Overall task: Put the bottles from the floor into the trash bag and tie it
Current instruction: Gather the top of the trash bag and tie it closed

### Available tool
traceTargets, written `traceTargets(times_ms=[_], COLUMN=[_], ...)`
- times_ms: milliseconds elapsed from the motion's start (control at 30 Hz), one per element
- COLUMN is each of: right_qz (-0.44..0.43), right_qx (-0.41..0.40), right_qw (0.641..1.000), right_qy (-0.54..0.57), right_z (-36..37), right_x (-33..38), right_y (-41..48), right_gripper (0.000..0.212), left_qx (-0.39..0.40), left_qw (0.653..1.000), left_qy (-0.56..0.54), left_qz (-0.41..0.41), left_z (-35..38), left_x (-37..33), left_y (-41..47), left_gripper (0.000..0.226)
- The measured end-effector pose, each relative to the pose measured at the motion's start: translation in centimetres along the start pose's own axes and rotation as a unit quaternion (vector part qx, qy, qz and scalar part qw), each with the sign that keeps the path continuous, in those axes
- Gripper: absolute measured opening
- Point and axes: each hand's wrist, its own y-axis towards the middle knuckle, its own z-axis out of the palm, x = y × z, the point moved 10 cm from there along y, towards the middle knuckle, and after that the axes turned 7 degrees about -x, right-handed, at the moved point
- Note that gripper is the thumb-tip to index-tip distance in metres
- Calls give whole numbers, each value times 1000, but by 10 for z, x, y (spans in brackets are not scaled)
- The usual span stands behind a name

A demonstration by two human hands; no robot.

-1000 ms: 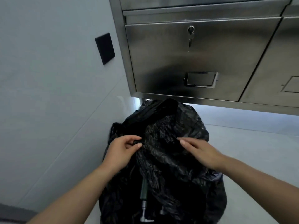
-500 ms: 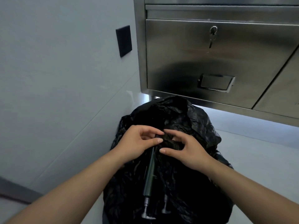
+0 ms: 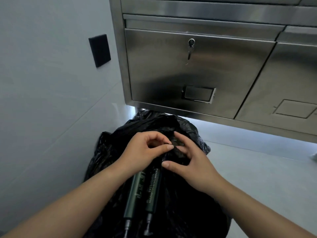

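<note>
Filling the upper right of your view is a stainless steel cabinet (image 3: pixel 197 69), its nearest door carrying a lock with a key (image 3: pixel 190 48) hanging from it and a small recessed label holder (image 3: pixel 199 93) lower down. To your left runs a pale wall (image 3: pixel 42 83) with a black plate (image 3: pixel 99 50) fixed to it, and the pale floor (image 3: pixel 257 169) spreads out on your right.

Below the cabinet, against the wall, stands the black trash bag (image 3: pixel 111 152), crumpled and full. Two dark green cylinders (image 3: pixel 144 194) with metal ends lie side by side across its near face, below your hands; you cannot tell what they are.

Your left hand (image 3: pixel 145 152) sits at the top of the bag, thumb and forefinger pinched in a narrow grip on a bunched fold of the black plastic. Your right hand (image 3: pixel 192 162) is just beside it, fingers touching the same gathered plastic and thumb pressed against the bag. Whether this grip closes on the fold you cannot tell, since the fingers hide it.
</note>
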Motion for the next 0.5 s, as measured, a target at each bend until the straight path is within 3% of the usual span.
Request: traceTargets(times_ms=[67,167,233,500], right_qz=[6,-35,-43,-71], right_qx=[-38,-60,-44,-14], right_qw=[999,996,996,996], right_qy=[-15,-60,-70,-61], right_z=[-7,-20,-28,-35], right_x=[-3,1,0,-11], right_y=[1,0,0,-1], right_gripper=[90,40,21,13], left_qx=[-9,-5,1,11], left_qw=[1000,1000,999,977], left_qy=[-4,21,9,-94], left_qz=[14,0,-39,-189], left_z=[6,10,12,32], left_x=[-11,-5,10,60], left_y=[5,6,-1,-23], left_gripper=[13,8,6,12])
